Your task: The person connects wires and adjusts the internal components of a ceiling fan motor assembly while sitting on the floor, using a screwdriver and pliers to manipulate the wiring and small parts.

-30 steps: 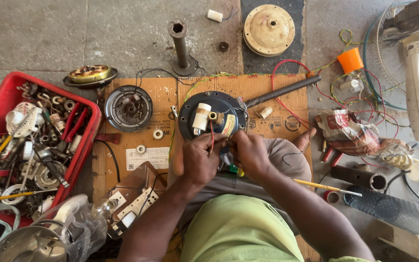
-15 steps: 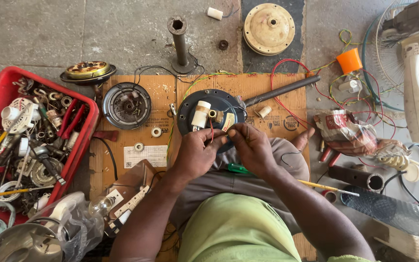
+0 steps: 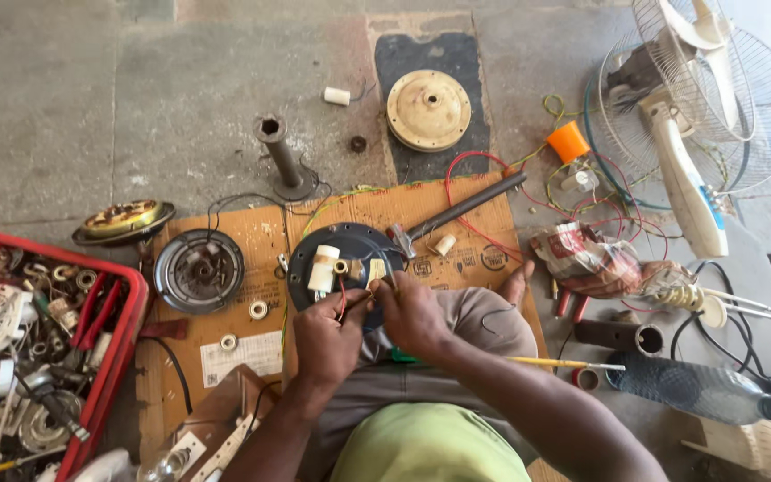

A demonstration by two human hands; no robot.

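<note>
- While the dark round motor plate (image 3: 350, 259) lies on the cardboard sheet (image 3: 252, 268) at the knees, it should be kept flat.
- Left hand (image 3: 327, 335) and right hand (image 3: 412, 312) are pinched on thin wires (image 3: 343, 303); strands should be twisted tightly, without strain.
</note>
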